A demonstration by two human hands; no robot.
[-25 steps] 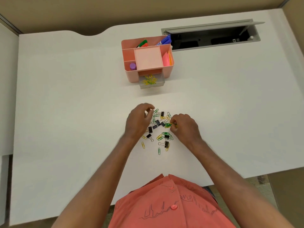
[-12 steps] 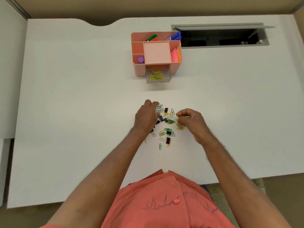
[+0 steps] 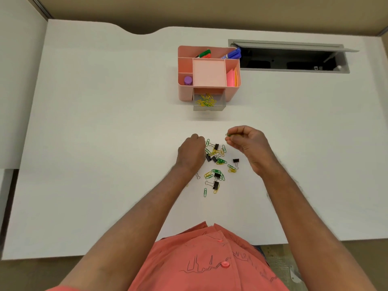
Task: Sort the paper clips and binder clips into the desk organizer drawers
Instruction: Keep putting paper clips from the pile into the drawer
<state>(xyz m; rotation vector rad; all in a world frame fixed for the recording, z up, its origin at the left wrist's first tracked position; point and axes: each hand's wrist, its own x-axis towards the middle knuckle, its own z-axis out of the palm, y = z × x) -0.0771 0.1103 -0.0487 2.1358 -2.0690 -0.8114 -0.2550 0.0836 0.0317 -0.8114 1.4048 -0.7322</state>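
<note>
Up comes the right hand (image 3: 246,147) — a moment ago it was down at the pile's edge, now it hangs clear of the tabletop (image 3: 105,133) with its fingers (image 3: 231,141) pinched on green paper clips (image 3: 228,134). Exactly how many, I cannot tell. The left hand (image 3: 190,153) has stayed low at the pile's left edge, knuckles up, fingers curled under; whether they grip anything is hidden.

Between the hands lies the pile (image 3: 218,162): green and yellow wire clips tangled with black binder clips (image 3: 236,160), their silver handles poking out. My read — the paper clips are featherlight, thin and slippery, apt to hook each other, so pinch one flat by its loops or slide it free first. The binder clips are stiffer and chunkier; take them by the black body or the handles.

Well beyond, the pink organizer (image 3: 184,91) stands with its clear drawer (image 3: 210,107) pulled open, yellow and green clips already inside. Most of the sorting looks still ahead.
</note>
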